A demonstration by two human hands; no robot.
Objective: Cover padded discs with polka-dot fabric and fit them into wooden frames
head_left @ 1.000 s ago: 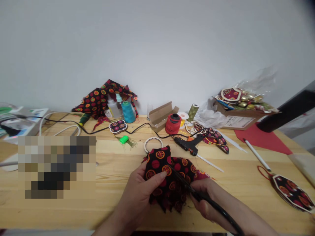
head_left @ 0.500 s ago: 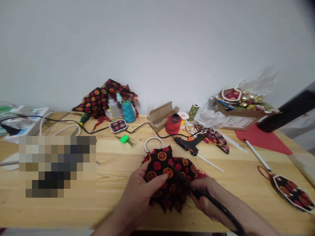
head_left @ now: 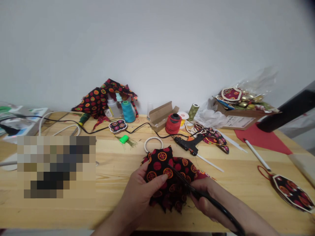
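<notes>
A piece of black fabric [head_left: 159,167] with red and orange round motifs is pinched in my left hand [head_left: 140,188], the thumb lying on top. Its lower edge is cut in jagged points. My right hand [head_left: 211,200] is closed around black-handled scissors [head_left: 208,196], whose dark blades reach up and left onto the cloth. Where exactly the blades meet the fabric is hard to make out against the black. More of the same cloth lies bunched behind the blades. Just beyond the fabric sits a pale ring [head_left: 154,144], partly covered by it.
A black glue gun [head_left: 189,144] with a glue stick lies past my right hand. Behind stand a red thread cone [head_left: 173,124], a teal thread cone [head_left: 128,112] and a cardboard box [head_left: 242,118]. A fabric-covered ornament [head_left: 292,193] is at right. A blurred patch hides the left.
Almost nothing differs. Both hands, the scissors and the fabric keep their places; the view shifts only very slightly.
</notes>
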